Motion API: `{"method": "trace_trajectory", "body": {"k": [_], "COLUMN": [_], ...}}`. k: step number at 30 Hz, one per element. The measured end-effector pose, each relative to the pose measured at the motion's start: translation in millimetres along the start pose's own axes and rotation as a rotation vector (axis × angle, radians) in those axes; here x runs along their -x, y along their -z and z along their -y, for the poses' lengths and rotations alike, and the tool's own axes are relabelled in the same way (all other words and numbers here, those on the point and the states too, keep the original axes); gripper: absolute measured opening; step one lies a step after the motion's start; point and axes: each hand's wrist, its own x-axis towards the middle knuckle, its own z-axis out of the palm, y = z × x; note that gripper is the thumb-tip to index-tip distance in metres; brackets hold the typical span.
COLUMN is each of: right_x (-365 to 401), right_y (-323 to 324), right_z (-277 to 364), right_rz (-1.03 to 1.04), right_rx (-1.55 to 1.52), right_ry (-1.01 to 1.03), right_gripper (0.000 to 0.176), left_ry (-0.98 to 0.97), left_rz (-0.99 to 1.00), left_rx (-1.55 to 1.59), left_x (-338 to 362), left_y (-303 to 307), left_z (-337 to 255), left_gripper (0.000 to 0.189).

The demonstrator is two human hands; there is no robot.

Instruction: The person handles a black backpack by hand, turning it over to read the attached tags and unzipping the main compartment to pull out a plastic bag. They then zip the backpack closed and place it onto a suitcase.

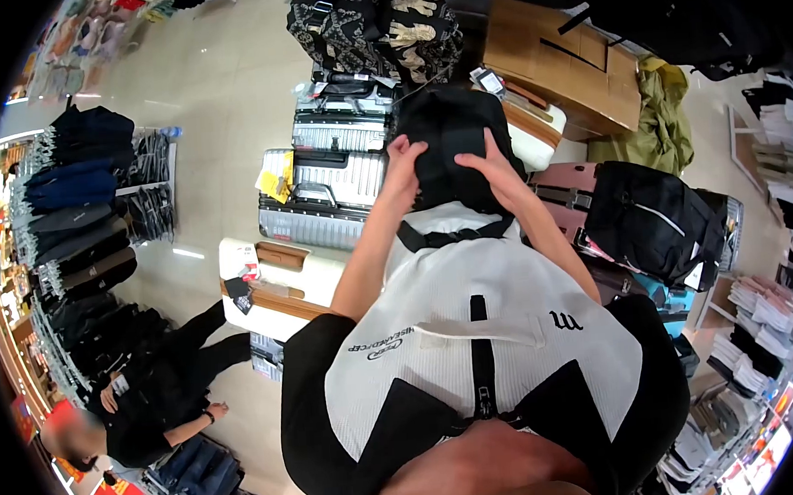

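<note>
Remotely, I see left hand (pixel 401 171) and right hand (pixel 499 170) gripping a rounded black fabric bag (pixel 452 122); uneven tugging could knock the ribbed silver suitcase (pixel 356 172)

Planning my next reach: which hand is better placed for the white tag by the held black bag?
Probably the right hand: it holds the black bag on the same side as the white tag; the left hand is farther.

From my end, saw pale, shiny floor (pixel 214 86). Silver suitcases (pixel 342 178), white suitcase (pixel 330 271), pink suitcase (pixel 569 181) stood there, bases mostly hidden. Clothes rack (pixel 173 170) stood left, person (pixel 155 389) nearby.
</note>
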Motion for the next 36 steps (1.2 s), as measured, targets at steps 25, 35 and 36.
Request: {"method": "trace_trajectory", "body": {"k": [25,35,36], "right_x": [37.5,87.9,91.3], "right_y": [7.4,27.4,32.5], "right_z": [14.5,27.2,25.8], "right_rz": [0.072,0.220,0.214], "right_rx": [-0.358,-0.082,-0.084], "right_ry": [-0.196,0.014,0.021], "right_gripper": [0.047,0.058,0.056], "left_ry": [-1.131,-1.092,-1.095], "left_rz": [0.345,-0.113,-0.133], "left_rx": [-0.890,-0.840,-0.819], "left_x": [110.0,149.4,152.6], "left_y": [8.8,-5.3,-11.2], "left_z": [-53.4,9.9,13.6], "left_gripper": [0.028,0.022,0.023]}}
